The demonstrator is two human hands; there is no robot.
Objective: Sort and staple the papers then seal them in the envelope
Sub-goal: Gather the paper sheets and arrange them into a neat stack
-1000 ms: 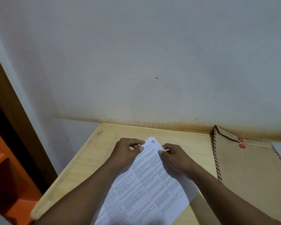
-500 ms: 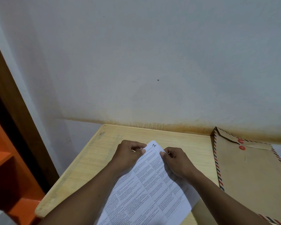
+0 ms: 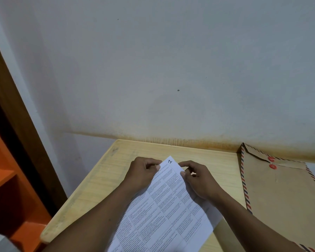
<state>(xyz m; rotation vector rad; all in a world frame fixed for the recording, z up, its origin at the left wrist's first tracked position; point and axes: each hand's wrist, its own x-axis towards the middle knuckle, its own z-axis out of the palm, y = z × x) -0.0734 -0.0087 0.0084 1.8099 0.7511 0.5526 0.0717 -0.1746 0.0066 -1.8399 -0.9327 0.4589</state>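
Here, two hands are pinching the papers (image 3: 164,202) at their far corner.

The left hand (image 3: 142,174) and right hand (image 3: 198,180) are each closing fingertips on the sheets, apparently several, lying on the tabletop (image 3: 211,160); the envelope (image 3: 280,190) is lying well right of the right hand.

Beyond the fingers (image 3: 157,167) of both hands, bare bench (image 3: 204,157) runs to the wall (image 3: 171,70), which closes that way off. Left of the left hand's fingers the bench lies open to its rounded edge; past it stand a wooden frame (image 3: 16,124) and an orange shelf (image 3: 0,179). Right of the right hand's fingers (image 3: 183,172), a strip of bare bench, then the brown envelope (image 3: 280,193) lying flat, covering the bench to the frame's right edge. Between the two sets of fingers lies the corner of the papers (image 3: 164,206).
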